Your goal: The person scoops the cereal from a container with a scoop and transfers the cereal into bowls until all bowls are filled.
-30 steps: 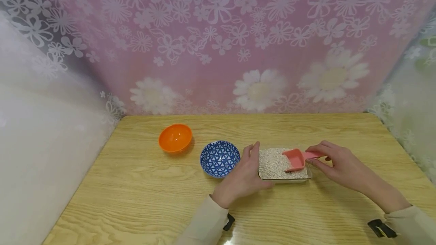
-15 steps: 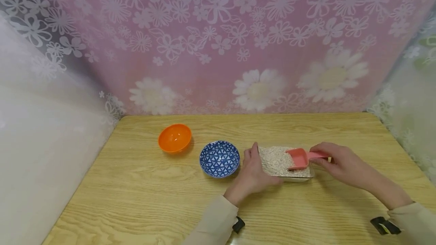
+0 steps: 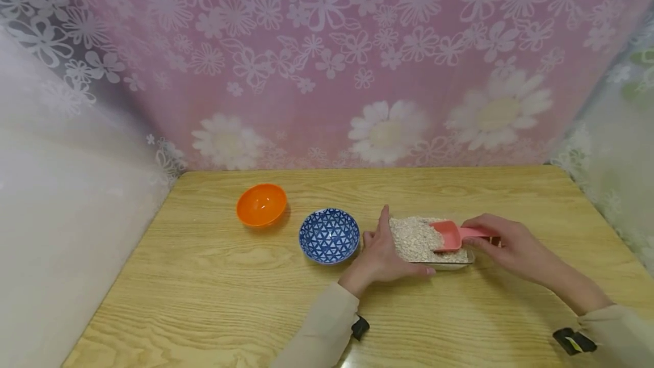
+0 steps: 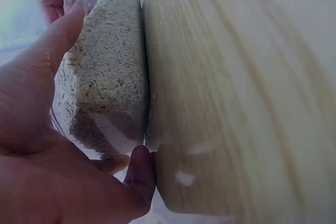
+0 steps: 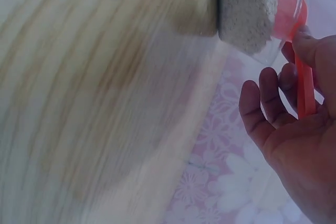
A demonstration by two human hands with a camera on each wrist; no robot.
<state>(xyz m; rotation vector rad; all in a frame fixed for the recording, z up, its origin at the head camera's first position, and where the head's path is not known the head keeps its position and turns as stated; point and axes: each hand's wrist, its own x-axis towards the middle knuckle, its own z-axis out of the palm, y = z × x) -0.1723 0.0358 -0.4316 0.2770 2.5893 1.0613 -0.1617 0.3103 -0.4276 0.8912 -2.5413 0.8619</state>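
A clear rectangular container (image 4: 137,124) full of pale oat flakes (image 3: 415,239) stands on the table at right of centre. My left hand (image 3: 382,258) grips its left end, the thumb stretched along the near wall and the fingers round the corner. In the left wrist view two fingertips reach low on the end wall. My right hand (image 3: 511,246) pinches the handle of a pink scoop (image 3: 449,235) between thumb and fingers. The scoop's front edge sits in the flakes near the container's right end. Through the right wrist view the handle (image 5: 304,85) runs across the palm, other fingers loosely bent.
Just left of my left hand is a blue-and-white triangle-patterned bowl (image 3: 329,236). An orange bowl (image 3: 261,205) stands farther back and left. Behind the wooden table (image 3: 204,300) hangs a pink flowered curtain (image 3: 306,129).
My left hand has shifted right, its thumb reaching farther along the container's near wall. The container and the scoop have moved slightly right. Both bowls stay in place.
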